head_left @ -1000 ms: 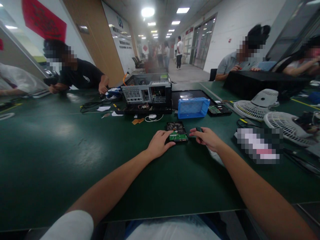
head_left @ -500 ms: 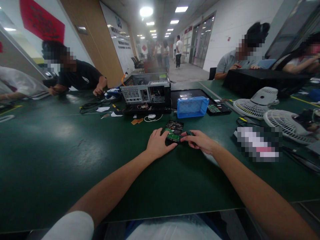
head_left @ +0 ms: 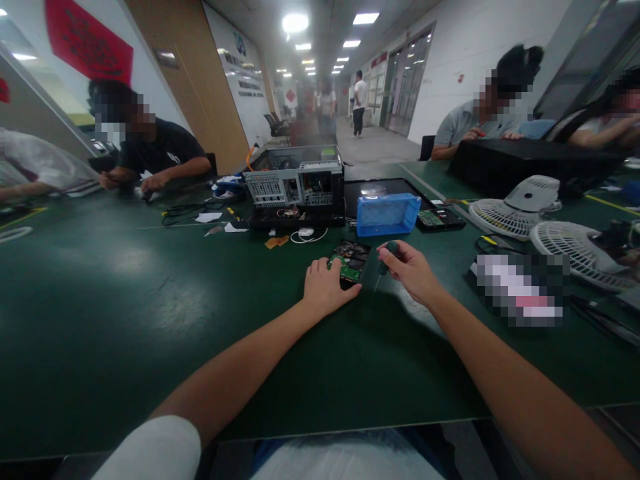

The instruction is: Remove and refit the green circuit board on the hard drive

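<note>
On the green tabletop, a hard drive (head_left: 354,257) with a green circuit board and a dark metal body lies flat. My left hand (head_left: 327,287) grips its near left corner, fingers along the left side and board, thumb stretched along the near edge. Part of the drive is hidden under that hand. To the right of the drive, my right hand (head_left: 407,263) is closed around the dark green handle of a screwdriver (head_left: 383,263). The thin shaft points down towards the table, apart from the drive; I cannot tell whether its tip touches the tabletop.
Beyond the drive stand an opened computer case (head_left: 295,190) and a blue plastic bin (head_left: 389,215). Another circuit board in a black tray (head_left: 440,219) lies right of the bin. White fan parts (head_left: 515,203) and cables occupy the right. Co-workers sit across the table on both sides.
My right hand has drawn the screwdriver up and away from the drive's near edge, its shaft now showing. My left hand keeps holding the drive. The left co-worker's hands have moved closer together.
</note>
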### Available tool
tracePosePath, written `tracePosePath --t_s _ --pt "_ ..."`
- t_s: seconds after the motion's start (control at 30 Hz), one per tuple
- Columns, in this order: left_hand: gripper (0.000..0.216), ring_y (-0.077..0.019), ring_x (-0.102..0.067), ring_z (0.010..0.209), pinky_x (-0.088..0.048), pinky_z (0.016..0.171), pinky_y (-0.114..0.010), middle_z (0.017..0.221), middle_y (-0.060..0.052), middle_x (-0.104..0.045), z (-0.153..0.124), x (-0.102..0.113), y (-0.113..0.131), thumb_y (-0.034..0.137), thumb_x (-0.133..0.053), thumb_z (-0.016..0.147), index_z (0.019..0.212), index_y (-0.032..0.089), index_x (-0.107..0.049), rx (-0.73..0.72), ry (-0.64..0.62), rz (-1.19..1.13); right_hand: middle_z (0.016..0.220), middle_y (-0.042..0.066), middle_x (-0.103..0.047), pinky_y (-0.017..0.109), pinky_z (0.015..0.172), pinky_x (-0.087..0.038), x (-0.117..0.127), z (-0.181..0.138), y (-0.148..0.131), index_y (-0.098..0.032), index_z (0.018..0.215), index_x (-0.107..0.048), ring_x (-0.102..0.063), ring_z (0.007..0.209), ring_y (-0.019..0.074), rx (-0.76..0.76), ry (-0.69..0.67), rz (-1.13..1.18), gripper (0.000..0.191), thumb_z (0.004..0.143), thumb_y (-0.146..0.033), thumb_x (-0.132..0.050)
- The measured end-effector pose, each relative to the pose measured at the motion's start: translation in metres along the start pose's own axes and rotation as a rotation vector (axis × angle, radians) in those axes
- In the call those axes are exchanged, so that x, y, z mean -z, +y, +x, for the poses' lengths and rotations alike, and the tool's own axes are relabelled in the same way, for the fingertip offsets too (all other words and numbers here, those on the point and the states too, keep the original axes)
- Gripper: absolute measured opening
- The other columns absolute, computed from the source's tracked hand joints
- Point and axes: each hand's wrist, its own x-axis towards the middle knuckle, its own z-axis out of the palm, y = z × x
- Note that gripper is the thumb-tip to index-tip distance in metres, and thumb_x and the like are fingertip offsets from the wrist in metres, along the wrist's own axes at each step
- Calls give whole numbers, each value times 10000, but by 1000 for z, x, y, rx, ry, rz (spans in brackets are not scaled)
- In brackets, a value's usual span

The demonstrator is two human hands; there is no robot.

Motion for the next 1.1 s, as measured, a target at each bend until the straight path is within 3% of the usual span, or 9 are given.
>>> tracePosePath --t_s 0.3,0.43,0.57,1.1 --pt "730 -420 -418 1295 -384 1043 -595 1395 -159 -477 2 -3 -21 677 -606 835 1443 287 -502 -7 -80 -16 1030 48 -681 312 645 -551 -5 1 10 -243 1105 -522 -624 734 150 132 88 6 458 798 -468 -779" --pt "732 -416 -409 1310 -386 1050 -588 1430 -155 -457 3 -4 -25 670 -598 843 1463 295 -490 -27 -105 -21 992 41 -676 296 622 -540 -10 -3 9 -239 1109 -534 -630 718 151 122 82 -74 433 823 -481 -751" --pt "756 -425 -395 1325 -376 1057 -590 1449 -165 -442 3 -2 -24 684 -575 850 1481 281 -466 -22 -126 -33 985 43 -681 316 695 -563 -13 -5 9 -243 1089 -549 -655 762 165 152 88 -148 396 842 -494 -730" --pt "786 -411 -365 1349 -341 1083 -554 1495 -159 -398 2 5 -18 701 -532 860 1519 291 -408 8 -187 4 976 38 -689 331 706 -576 -16 -6 15 -262 1091 -554 -676 771 180 179 67 -192 348 858 -465 -714"
